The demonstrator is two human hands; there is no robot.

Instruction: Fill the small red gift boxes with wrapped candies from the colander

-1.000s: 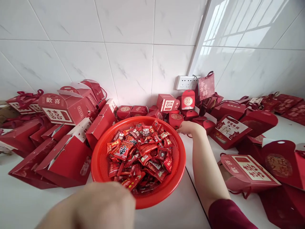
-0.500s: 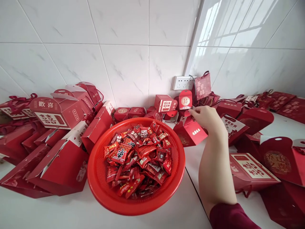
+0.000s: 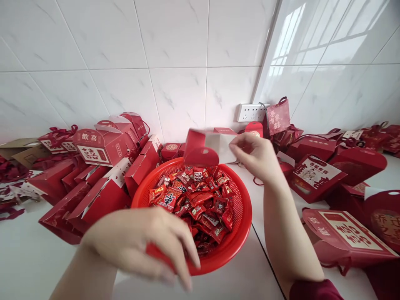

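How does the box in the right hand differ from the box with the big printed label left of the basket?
The held box is pinched in the air by the right hand, by the far side of the basket; the labelled box sits among other boxes. The held box shows a blank pale panel; the labelled box shows large red characters on pale. Both are mainly red.

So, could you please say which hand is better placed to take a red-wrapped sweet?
Probably the left hand: it looks empty, near the round red plastic basket; the right hand holds a red cardboard box.
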